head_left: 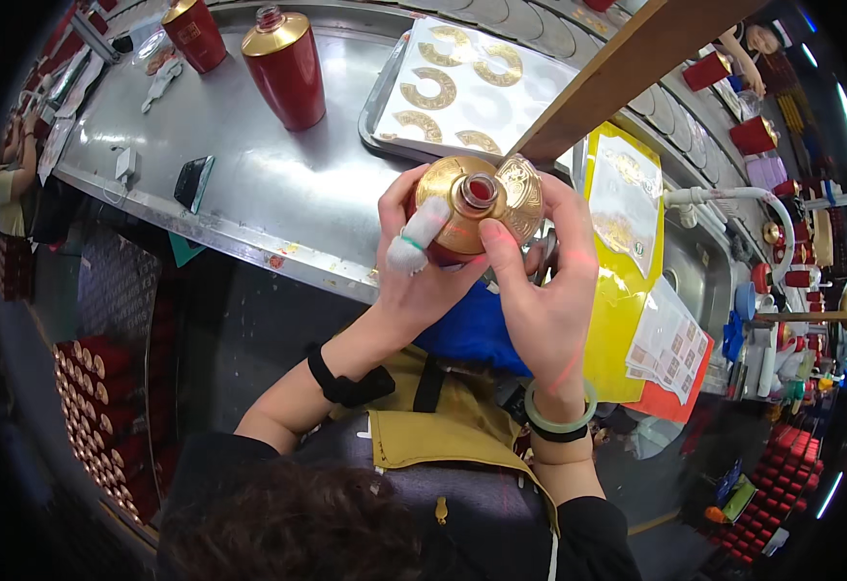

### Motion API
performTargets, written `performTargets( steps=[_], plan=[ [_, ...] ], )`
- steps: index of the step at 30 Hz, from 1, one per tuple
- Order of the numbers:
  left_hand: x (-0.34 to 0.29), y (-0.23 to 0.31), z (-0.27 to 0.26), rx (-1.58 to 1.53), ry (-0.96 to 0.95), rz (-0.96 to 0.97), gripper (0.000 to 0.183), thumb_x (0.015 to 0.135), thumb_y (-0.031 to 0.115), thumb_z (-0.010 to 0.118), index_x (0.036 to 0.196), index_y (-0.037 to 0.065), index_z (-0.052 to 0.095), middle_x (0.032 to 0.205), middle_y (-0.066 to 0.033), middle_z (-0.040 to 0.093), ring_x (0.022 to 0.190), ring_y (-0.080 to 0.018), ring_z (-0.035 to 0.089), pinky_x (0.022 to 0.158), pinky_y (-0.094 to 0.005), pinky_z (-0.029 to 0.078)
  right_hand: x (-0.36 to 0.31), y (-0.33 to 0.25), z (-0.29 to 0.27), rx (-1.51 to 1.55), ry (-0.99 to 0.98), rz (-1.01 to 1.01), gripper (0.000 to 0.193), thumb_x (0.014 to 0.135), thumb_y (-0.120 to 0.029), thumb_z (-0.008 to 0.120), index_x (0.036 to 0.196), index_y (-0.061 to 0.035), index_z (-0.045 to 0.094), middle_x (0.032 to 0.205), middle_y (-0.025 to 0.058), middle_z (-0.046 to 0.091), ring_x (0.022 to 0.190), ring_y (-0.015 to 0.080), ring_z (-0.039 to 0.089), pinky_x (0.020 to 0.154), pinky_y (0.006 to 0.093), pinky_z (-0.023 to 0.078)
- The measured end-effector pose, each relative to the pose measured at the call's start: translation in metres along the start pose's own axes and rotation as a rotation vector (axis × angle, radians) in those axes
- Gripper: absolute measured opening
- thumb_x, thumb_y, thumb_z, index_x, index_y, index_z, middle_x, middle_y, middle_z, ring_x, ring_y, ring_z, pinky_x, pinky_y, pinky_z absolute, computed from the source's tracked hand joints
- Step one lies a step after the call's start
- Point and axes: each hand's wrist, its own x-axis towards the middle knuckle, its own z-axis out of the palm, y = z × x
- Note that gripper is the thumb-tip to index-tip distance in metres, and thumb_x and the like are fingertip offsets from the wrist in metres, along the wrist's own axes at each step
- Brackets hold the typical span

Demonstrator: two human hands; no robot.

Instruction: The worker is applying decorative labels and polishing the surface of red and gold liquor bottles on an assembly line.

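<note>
A red bottle with a gold shoulder [440, 181] is held up over the table's front edge, its open glass neck [479, 192] toward me. My left hand [422, 286] is closed around its left side; a white wrap with a green band covers the thumb. On the right, my right hand [551, 300] grips the bottle too, the thumb pressing on the gold shoulder below the neck. A shiny, embossed-looking gold decal [520, 189] lies on the shoulder's right side, by my right fingers. Whether its edges are stuck flat I cannot tell.
Beyond the bottle, a tray [373, 126] bears a white sheet of gold arc decals [433, 89]. Two red bottles [293, 82] stand on the metal table [220, 145]. A wooden beam [627, 73] slants overhead. Right are a yellow sheet [607, 329], papers and a sink [699, 266].
</note>
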Motion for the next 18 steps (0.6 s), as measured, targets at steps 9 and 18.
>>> performTargets(
  steps=[9,18],
  plan=[
    [-0.005,-0.011,0.002,0.247,0.018,0.337,0.055,0.072,0.005,0.089,0.117,0.022,0.061,0.15,-0.0266,0.034,0.127,-0.049,0.052,0.102,-0.0489,0.051,0.004,-0.014,0.001,0.082,0.008,0.187,0.042,0.088,-0.002,0.072,0.128,0.0009,0.062,0.089,0.0111,0.064,0.077,0.0179,0.061,0.072,0.0317,0.051],
    [0.022,-0.012,-0.017,-0.069,-0.186,0.247,0.079,0.067,0.009,0.09,0.135,0.008,0.05,0.142,-0.0172,0.04,0.128,-0.0334,0.053,0.103,-0.0417,0.05,0.006,-0.012,-0.003,0.138,-0.021,0.19,0.041,0.087,0.001,0.071,0.127,-0.0028,0.064,0.078,0.0067,0.063,0.068,0.0153,0.059,0.064,0.03,0.048]
  ],
)
